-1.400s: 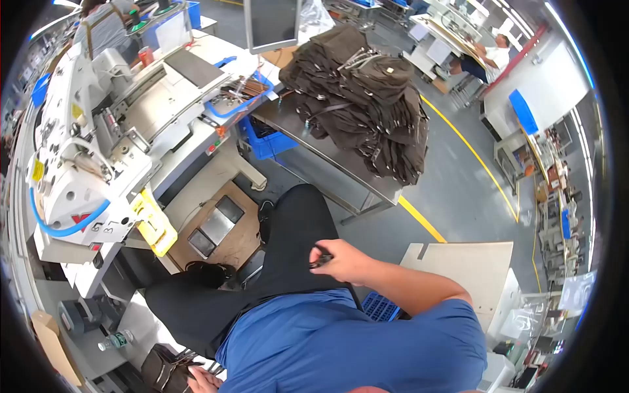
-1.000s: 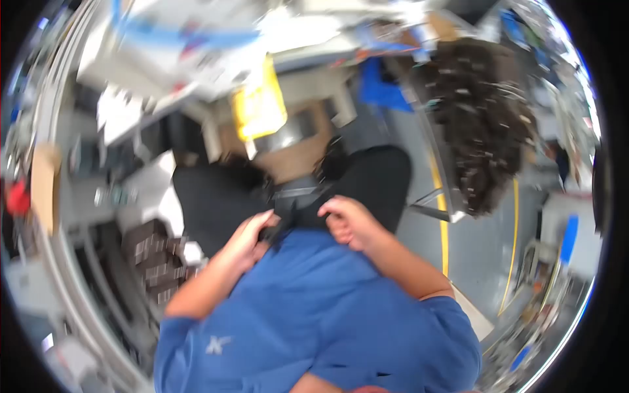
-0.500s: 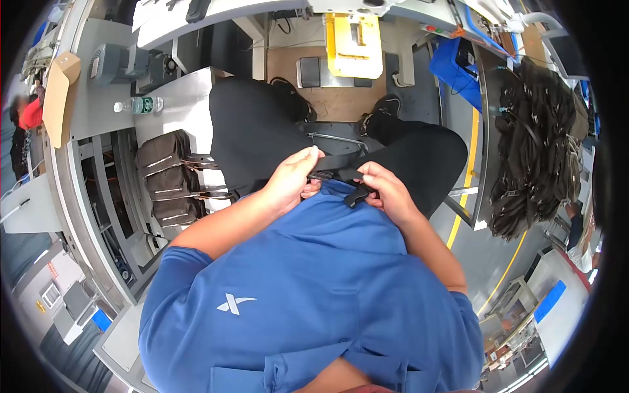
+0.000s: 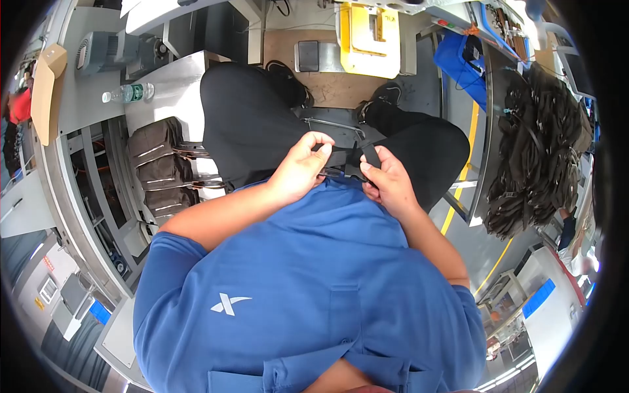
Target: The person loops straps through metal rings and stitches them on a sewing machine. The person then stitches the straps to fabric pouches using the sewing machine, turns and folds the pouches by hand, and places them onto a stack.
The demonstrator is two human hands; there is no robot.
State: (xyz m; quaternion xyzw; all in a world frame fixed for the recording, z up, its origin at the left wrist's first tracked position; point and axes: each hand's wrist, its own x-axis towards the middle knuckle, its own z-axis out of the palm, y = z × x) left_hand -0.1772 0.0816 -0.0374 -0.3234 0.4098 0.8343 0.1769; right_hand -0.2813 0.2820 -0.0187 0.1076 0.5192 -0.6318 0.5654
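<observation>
Over my lap, a black strap point(image 4: 337, 158) with dark buckle-like parts runs between my two hands. My left hand point(image 4: 303, 164) is closed at its left end, thumb and forefinger together. On the other side, my right hand point(image 4: 388, 179) pinches a black strap end point(image 4: 371, 155) that points upward. Small parts between the hands are partly hidden by fingers and blend with the black trousers. Left of my leg, several dark brown bags point(image 4: 156, 165) lie in a row, nearer to my left hand.
A bottle point(image 4: 128, 93) lies on the grey surface at upper left. A yellow plate point(image 4: 369, 39) hangs ahead above the pedal board. At right, a large pile of dark bags point(image 4: 538, 150) covers a metal table, with a blue bin point(image 4: 460, 63) beside it.
Both hands came from apart to meet at the strap over my lap. Since the last earlier frame, my right hand has turned the strap end upward. The view has swung left from the machine.
</observation>
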